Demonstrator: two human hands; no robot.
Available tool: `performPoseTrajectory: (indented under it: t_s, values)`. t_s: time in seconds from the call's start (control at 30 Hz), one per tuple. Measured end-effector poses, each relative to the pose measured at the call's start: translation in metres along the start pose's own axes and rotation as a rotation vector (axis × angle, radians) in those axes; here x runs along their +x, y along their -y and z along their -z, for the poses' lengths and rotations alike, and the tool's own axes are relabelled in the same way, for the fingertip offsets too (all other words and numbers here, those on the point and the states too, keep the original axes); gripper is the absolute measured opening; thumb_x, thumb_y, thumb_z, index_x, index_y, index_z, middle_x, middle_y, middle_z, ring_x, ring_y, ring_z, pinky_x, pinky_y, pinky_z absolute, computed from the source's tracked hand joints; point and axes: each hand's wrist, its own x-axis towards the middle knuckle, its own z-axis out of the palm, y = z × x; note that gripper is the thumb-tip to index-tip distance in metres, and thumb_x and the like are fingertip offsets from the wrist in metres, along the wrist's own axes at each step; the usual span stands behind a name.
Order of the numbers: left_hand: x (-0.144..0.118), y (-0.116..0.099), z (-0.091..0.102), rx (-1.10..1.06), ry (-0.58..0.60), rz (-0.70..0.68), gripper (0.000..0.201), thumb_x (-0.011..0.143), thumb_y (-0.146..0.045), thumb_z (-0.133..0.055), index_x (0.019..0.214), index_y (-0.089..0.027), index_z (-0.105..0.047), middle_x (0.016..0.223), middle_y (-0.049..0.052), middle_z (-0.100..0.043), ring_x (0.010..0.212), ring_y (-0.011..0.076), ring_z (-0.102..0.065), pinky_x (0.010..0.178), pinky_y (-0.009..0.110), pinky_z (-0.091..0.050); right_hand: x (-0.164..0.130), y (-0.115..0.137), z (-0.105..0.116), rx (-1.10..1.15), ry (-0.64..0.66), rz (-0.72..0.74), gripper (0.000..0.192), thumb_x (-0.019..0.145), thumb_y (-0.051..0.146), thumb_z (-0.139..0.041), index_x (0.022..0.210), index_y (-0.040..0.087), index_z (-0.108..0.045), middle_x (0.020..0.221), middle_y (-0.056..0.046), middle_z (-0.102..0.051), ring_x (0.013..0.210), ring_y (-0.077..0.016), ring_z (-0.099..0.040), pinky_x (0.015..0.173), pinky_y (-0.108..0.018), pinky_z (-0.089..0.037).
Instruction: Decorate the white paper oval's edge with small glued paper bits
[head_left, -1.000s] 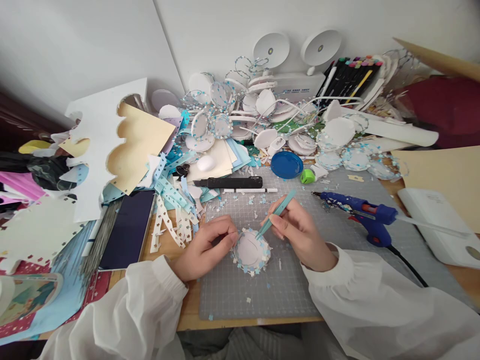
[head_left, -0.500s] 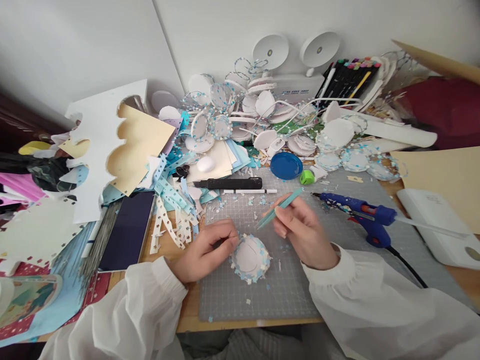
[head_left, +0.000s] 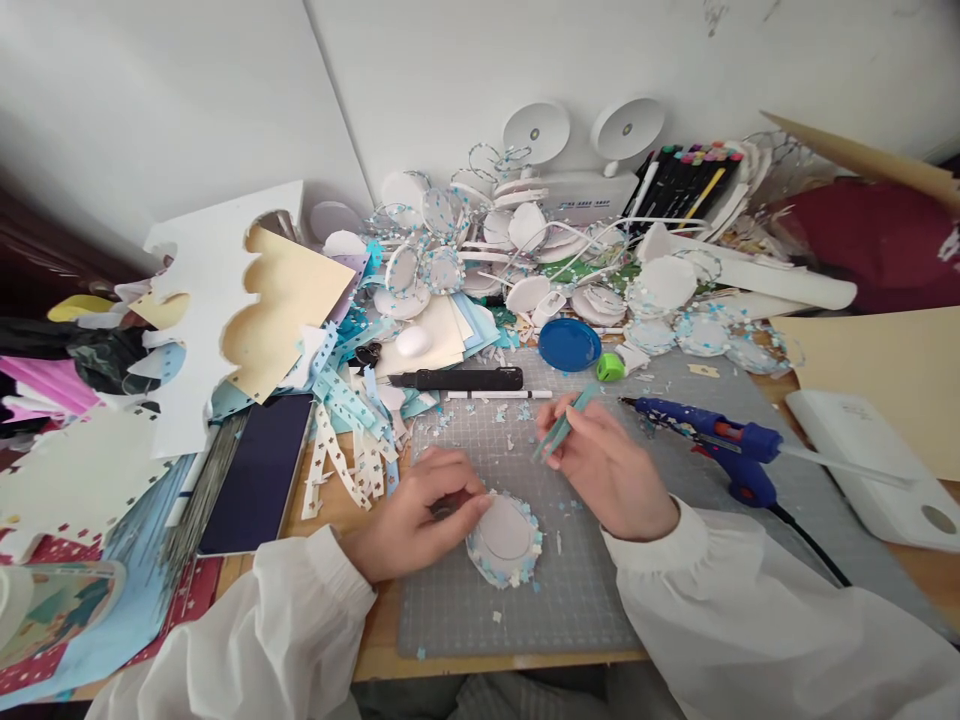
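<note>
White walls meet in a corner behind a wooden worktop, on which a grey gridded cutting mat lies before the person. Two hands, in white gathered sleeves, work over the mat. Left hand: knuckles up, fingers curled and pressed together, fingertips touching the left rim of one white disc, which lies flat on the mat near its middle and is edged with small blue and white paper bits. Right hand: raised just above and to the right of the disc, thumb and fingers pinching one pair of teal tweezers, tips slanting down and left, clear of the disc.

Outward on the mat: one blue glue gun to the right of the right hand, nozzle pointing left; one black utility knife and one white pen, lying parallel at the far edge; one blue lid and one green sharpener just beyond. One dark tablet lies left of the mat, beside punched paper strips. One white box sits at the right. A heap of similar trimmed discs, too tangled to count, fills the back, with a row of markers and one white device bearing two round heads against the wall.
</note>
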Motion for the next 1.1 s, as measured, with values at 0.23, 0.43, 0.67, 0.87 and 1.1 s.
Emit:
performPoseTrajectory:
  t_s: [0.23,0.43,0.67,0.87,1.1]
  values:
    - [-0.001,0.000,0.000,-0.210,-0.191,0.050,0.024,0.096,-0.022,-0.045,0.074,-0.016,-0.052,0.081,0.004,-0.054,0.080,0.0156,-0.052,0.074,0.029,-0.041,0.001,0.005,0.003,0.126,0.020,-0.074,0.005,0.081,0.025,-0.055,0.078,0.021,-0.055,0.073,-0.002,-0.055,0.071,-0.0141,-0.052,0.066,-0.027,-0.044]
    - [0.003,-0.003,0.000,-0.210,-0.256,0.075,0.025,0.097,-0.024,-0.043,0.074,-0.017,-0.051,0.081,0.003,-0.052,0.081,0.0156,-0.052,0.076,0.029,-0.041,0.000,0.005,0.004,0.135,0.081,-0.077,0.003,0.071,0.018,-0.056,0.070,0.019,-0.053,0.063,0.003,-0.040,0.057,-0.0099,-0.040,0.057,-0.025,-0.036]
    - [0.002,0.000,-0.003,-0.142,-0.372,0.099,0.025,0.097,-0.025,-0.044,0.075,-0.017,-0.052,0.083,0.004,-0.054,0.082,0.0160,-0.052,0.076,0.029,-0.041,-0.007,-0.003,0.000,-0.476,0.235,-0.032,0.014,0.079,0.029,-0.063,0.080,0.019,-0.052,0.070,0.003,-0.045,0.062,-0.0100,-0.039,0.058,-0.026,-0.032]
    - [0.002,0.003,-0.003,-0.129,-0.427,0.109,0.025,0.097,-0.024,-0.044,0.073,-0.017,-0.052,0.085,0.004,-0.053,0.084,0.0157,-0.052,0.077,0.029,-0.041,-0.010,-0.003,-0.005,-0.639,0.234,-0.056,0.017,0.078,0.033,-0.062,0.083,0.018,-0.054,0.077,0.000,-0.053,0.069,-0.0130,-0.047,0.065,-0.029,-0.038]
    - [0.001,0.005,-0.005,-0.175,-0.422,0.071,0.014,0.094,-0.022,-0.050,0.082,-0.018,-0.054,0.090,0.003,-0.053,0.089,0.0155,-0.052,0.078,0.028,-0.041,-0.010,-0.006,-0.002,-0.666,0.196,-0.029,0.019,0.076,0.029,-0.065,0.088,0.019,-0.056,0.078,0.001,-0.055,0.055,-0.0084,-0.039,0.054,-0.026,-0.033]
